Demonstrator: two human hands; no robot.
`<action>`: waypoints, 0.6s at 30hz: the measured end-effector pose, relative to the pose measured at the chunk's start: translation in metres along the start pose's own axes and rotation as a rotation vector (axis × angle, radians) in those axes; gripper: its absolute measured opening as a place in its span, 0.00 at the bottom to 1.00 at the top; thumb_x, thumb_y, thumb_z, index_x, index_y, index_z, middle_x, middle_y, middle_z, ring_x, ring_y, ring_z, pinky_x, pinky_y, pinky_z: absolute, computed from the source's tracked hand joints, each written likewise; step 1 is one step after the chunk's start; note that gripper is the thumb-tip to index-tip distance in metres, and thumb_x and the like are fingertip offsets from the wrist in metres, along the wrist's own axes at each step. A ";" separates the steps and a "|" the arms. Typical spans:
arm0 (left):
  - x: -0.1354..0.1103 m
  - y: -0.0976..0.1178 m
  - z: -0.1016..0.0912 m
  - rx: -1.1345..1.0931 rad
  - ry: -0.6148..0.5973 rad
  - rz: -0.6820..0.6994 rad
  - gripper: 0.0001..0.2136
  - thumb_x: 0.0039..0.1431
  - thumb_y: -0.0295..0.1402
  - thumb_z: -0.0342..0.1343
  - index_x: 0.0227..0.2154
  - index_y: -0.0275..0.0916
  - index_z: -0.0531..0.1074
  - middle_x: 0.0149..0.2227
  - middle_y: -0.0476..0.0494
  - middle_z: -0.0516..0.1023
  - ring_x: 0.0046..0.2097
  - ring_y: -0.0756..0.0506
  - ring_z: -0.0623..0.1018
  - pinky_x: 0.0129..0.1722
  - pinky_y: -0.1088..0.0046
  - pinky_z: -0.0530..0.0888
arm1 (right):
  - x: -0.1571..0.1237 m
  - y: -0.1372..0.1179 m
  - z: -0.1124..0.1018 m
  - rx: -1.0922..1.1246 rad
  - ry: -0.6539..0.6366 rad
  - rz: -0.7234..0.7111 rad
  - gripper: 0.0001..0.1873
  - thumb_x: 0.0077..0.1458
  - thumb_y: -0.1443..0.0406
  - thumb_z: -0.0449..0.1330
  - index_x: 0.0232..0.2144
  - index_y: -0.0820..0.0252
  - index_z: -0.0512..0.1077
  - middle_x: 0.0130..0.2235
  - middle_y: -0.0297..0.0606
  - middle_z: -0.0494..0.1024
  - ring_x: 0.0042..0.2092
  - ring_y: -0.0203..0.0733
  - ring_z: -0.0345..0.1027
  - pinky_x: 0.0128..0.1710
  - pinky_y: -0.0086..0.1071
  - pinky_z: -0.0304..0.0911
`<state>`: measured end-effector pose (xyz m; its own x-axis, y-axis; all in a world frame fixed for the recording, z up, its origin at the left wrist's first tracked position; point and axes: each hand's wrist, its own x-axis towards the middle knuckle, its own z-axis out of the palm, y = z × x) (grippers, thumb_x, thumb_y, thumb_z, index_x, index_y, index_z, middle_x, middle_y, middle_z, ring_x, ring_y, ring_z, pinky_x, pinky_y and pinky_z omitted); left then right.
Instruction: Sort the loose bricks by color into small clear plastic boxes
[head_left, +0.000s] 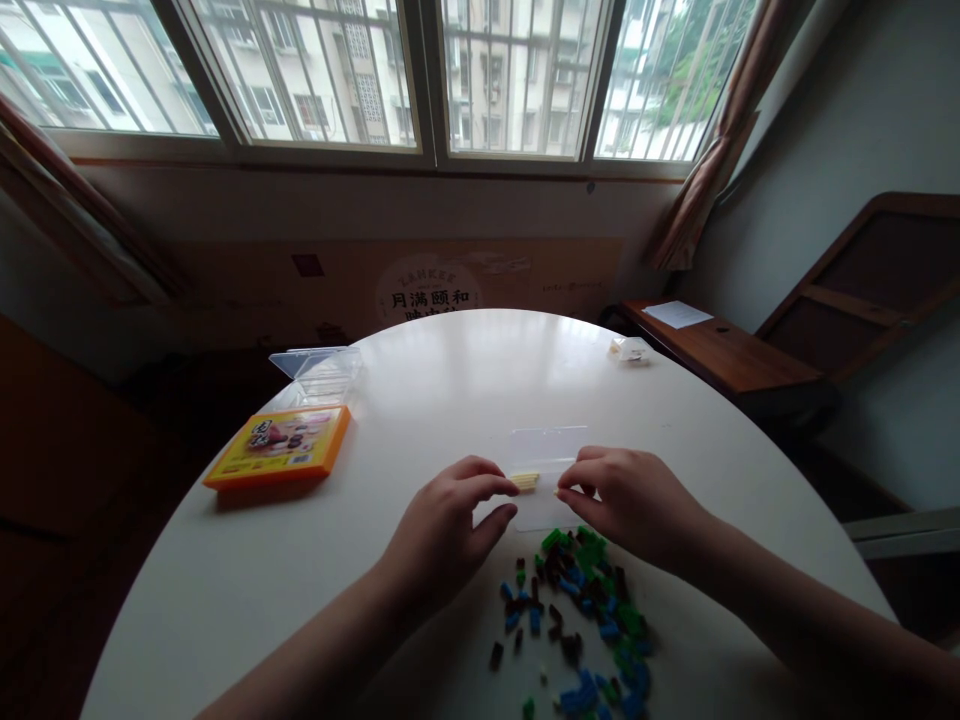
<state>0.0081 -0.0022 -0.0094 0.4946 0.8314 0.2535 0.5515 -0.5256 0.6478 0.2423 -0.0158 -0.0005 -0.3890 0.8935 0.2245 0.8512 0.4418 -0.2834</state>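
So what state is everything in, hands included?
Left hand: thumb and forefinger apart
Right hand: pinched, apparently on a pale bit
Yellow sticks: side by side
Clear sheet: flat, under the sticks
Bricks: loose, scattered
Orange box: flat, picture up
Clear box: apparently open
White packet: can't tell
Paper: flat
Curtains: drawn aside
Window: looks shut

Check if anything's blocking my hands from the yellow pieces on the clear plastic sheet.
Nothing visible does: the left hand is right at the yellow pieces, the right hand to their right. The loose bricks lie nearer you, off that path.
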 end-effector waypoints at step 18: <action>0.001 -0.009 0.008 0.060 -0.055 -0.001 0.09 0.56 0.30 0.57 0.38 0.42 0.79 0.48 0.42 0.79 0.46 0.42 0.79 0.50 0.62 0.76 | 0.010 -0.004 0.012 -0.179 -0.008 0.019 0.10 0.60 0.63 0.58 0.36 0.51 0.81 0.32 0.34 0.79 0.29 0.37 0.70 0.25 0.30 0.53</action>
<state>0.0087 0.0020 -0.0205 0.5294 0.8214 0.2123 0.5903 -0.5363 0.6032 0.2306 -0.0075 -0.0083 -0.3742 0.9025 0.2132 0.9074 0.4037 -0.1166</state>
